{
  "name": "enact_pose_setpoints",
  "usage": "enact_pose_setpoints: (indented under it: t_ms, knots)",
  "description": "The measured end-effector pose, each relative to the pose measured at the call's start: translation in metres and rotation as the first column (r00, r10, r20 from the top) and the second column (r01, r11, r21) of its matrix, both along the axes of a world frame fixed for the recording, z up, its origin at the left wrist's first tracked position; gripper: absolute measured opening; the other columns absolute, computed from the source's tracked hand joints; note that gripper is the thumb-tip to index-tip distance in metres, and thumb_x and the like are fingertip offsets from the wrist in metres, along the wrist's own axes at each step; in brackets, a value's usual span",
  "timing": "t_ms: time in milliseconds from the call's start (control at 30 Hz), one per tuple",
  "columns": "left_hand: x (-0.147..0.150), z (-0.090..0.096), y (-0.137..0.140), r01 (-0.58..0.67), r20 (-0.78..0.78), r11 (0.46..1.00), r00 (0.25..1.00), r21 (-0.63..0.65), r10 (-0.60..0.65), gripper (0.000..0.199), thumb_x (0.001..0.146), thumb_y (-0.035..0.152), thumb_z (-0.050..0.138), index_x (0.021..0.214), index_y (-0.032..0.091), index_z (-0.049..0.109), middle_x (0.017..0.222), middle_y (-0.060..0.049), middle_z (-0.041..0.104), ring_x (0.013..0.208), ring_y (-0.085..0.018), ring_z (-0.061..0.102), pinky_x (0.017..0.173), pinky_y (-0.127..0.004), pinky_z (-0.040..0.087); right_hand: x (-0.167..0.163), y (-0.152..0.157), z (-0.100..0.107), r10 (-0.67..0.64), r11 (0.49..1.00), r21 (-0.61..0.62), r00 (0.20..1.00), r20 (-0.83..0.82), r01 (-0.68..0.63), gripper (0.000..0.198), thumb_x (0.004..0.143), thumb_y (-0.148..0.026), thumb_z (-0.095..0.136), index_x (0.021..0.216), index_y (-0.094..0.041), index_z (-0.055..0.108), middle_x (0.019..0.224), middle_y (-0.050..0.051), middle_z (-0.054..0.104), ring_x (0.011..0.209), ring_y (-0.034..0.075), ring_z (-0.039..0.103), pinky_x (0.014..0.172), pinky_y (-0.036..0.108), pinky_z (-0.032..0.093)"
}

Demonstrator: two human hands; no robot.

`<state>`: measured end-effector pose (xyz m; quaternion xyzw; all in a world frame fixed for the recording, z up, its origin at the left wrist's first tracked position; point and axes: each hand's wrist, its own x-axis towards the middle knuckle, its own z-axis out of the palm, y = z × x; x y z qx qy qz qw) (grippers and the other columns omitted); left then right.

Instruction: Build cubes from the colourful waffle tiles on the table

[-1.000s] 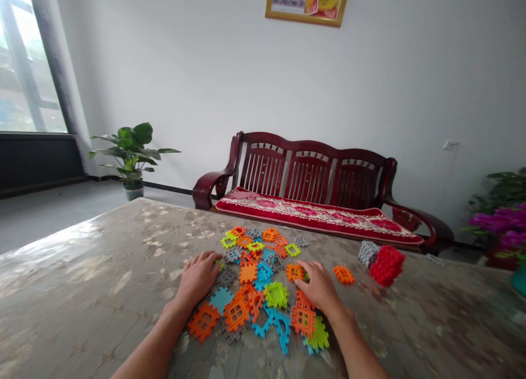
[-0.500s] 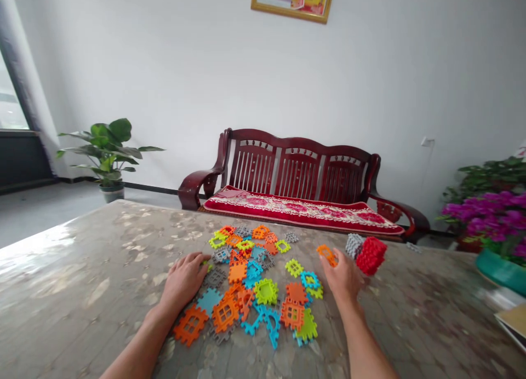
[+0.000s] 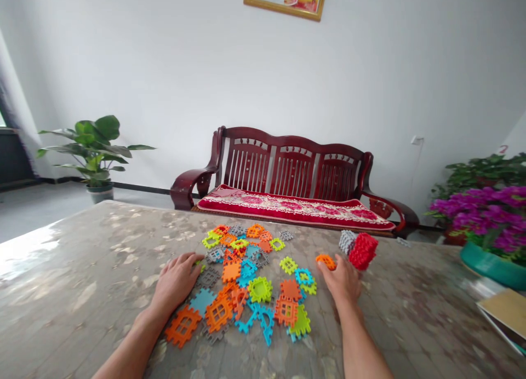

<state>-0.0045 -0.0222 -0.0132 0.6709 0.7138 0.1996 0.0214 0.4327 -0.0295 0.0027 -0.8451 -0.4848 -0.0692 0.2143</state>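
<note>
A teal pot (image 3: pixel 489 265) holds purple flowers (image 3: pixel 489 214), a smaller pot (image 3: pixel 99 194) a leafy plant (image 3: pixel 92 149), while the right hand (image 3: pixel 344 279), narrowed, holds an orange piece (image 3: pixel 326 260) between the scattered pieces (image 3: pixel 260 289) and a red block (image 3: pixel 363 251), and the left hand (image 3: pixel 177 277) lies palm down by a lime piece (image 3: pixel 202 268), its grip unclear.

Pieces (image 3: pixel 232 271) on table (image 3: pixel 102 269), bench (image 3: pixel 292 173) behind, plant (image 3: pixel 95 149) left, flowers (image 3: pixel 487 212) right

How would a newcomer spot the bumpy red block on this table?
On the patterned table, look just beyond the right hand. There sits a grey bumpy block with the red block beside it. Its colour sets it apart from the grey one, its thickness from the flat pieces.
</note>
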Motion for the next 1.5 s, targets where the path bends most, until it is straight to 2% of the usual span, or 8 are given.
enact_pose_setpoints:
  t_ms: [500,633,733,833,967,1133,1300,1500]
  knots:
    - [0.004,0.006,-0.004,-0.011,0.014,1.0,1.0,-0.024,0.011,0.04,0.092,0.035,0.038,0.12,0.03,0.067,0.136,-0.004,0.06,0.125,-0.027,0.052,0.107,-0.043,0.037,-0.004,0.006,-0.002,0.015,0.992,-0.123,0.994,0.105,-0.002,0.061,0.086,-0.05,0.049,0.135,-0.016,0.053,0.118,0.016,0.066,0.112,0.034,0.058,0.093,0.044,0.043]
    - [0.007,0.011,-0.007,-0.016,0.018,0.999,1.0,-0.033,0.017,0.04,0.092,0.035,0.039,0.119,0.03,0.067,0.136,-0.005,0.06,0.125,-0.026,0.052,0.106,-0.043,0.038,-0.004,0.006,-0.005,-0.005,0.999,-0.047,0.99,0.138,0.012,0.063,0.085,-0.05,0.051,0.137,-0.014,0.051,0.124,0.019,0.062,0.113,0.036,0.056,0.093,0.045,0.041]
    - [0.008,0.012,-0.008,-0.018,0.029,1.0,0.999,-0.024,0.019,0.038,0.092,0.035,0.04,0.118,0.03,0.068,0.135,-0.005,0.06,0.124,-0.026,0.052,0.105,-0.043,0.038,-0.013,0.009,-0.003,0.081,0.993,0.074,0.986,0.149,-0.092,0.053,0.087,-0.042,0.05,0.133,-0.016,0.055,0.129,0.016,0.061,0.114,0.033,0.054,0.097,0.044,0.038]
    - [0.008,0.011,-0.008,-0.021,0.032,1.0,0.999,-0.015,0.022,0.038,0.092,0.035,0.041,0.118,0.03,0.068,0.135,-0.005,0.06,0.124,-0.027,0.053,0.105,-0.045,0.038,-0.035,0.012,0.0,0.313,0.926,0.18,0.942,0.119,-0.33,0.041,0.086,-0.035,0.05,0.121,-0.018,0.064,0.125,0.011,0.064,0.112,0.028,0.055,0.099,0.04,0.039]
    - [0.008,0.008,-0.007,-0.024,0.033,1.0,0.999,0.001,0.024,0.037,0.092,0.032,0.041,0.117,0.03,0.068,0.133,-0.005,0.061,0.124,-0.027,0.053,0.105,-0.046,0.038,-0.084,0.01,0.003,0.618,0.746,0.251,0.782,0.082,-0.616,0.034,0.087,-0.031,0.051,0.114,-0.018,0.068,0.116,0.009,0.069,0.108,0.026,0.057,0.098,0.04,0.043]
    - [0.009,0.011,-0.01,-0.013,0.047,0.999,0.999,0.038,0.012,0.035,0.09,0.031,0.046,0.116,0.03,0.068,0.131,-0.005,0.062,0.123,-0.027,0.054,0.104,-0.044,0.038,-0.139,-0.007,0.008,0.798,0.561,0.217,0.592,0.116,-0.799,0.038,0.085,-0.026,0.06,0.122,-0.023,0.064,0.126,0.007,0.065,0.119,0.024,0.053,0.104,0.041,0.042]
    - [0.019,0.026,-0.017,0.076,0.027,0.964,0.996,0.256,-0.086,0.025,0.089,0.031,0.05,0.098,0.03,0.073,0.114,-0.001,0.07,0.111,-0.02,0.058,0.103,-0.038,0.036,-0.161,-0.021,0.007,0.858,0.481,0.116,0.494,0.138,-0.869,0.047,0.085,-0.024,0.062,0.132,-0.026,0.058,0.139,0.005,0.058,0.129,0.026,0.047,0.109,0.045,0.039]
    - [0.037,0.033,-0.023,0.204,-0.054,0.962,0.979,0.18,-0.197,0.029,0.089,0.036,0.049,0.076,0.026,0.073,0.089,-0.002,0.072,0.091,-0.02,0.059,0.092,-0.038,0.037,-0.163,-0.022,0.002,0.871,0.472,0.079,0.478,0.11,-0.878,0.045,0.088,-0.021,0.058,0.133,-0.024,0.057,0.14,0.004,0.057,0.131,0.025,0.046,0.112,0.045,0.038]
